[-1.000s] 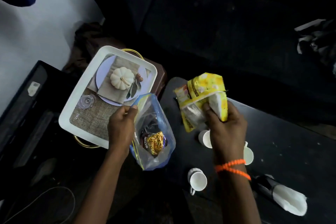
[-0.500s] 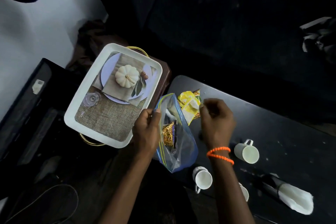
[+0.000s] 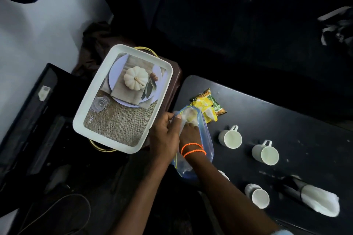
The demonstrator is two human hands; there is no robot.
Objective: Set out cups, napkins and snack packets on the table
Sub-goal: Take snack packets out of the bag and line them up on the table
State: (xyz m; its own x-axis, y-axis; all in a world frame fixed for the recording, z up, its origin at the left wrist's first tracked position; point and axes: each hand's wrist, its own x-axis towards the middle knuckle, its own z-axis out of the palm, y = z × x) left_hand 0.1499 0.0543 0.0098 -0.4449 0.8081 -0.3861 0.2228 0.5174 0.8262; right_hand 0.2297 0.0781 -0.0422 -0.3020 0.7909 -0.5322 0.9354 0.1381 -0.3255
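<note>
My left hand (image 3: 166,131) pinches the rim of a clear blue-tinted plastic bag (image 3: 207,139) at the table's left end. My right hand (image 3: 189,130), with an orange bracelet on its wrist, is plunged into the bag's mouth; its fingers are hidden by the plastic. A yellow snack packet (image 3: 209,106) lies on the black table (image 3: 286,120) just beyond the bag. Three white cups (image 3: 230,137) (image 3: 265,154) (image 3: 257,197) stand to the right, and a fourth is mostly hidden by my right forearm. White napkins (image 3: 319,201) stick out of a black holder at the near right.
A white tray (image 3: 122,53) printed with a pumpkin picture rests on a brown stool left of the table. A black case (image 3: 28,120) and a cable lie on the floor at left. Dark seating fills the space behind the table.
My right hand has laid the yellow packet on the table and gone back into the bag. My left hand still holds the bag's rim.
</note>
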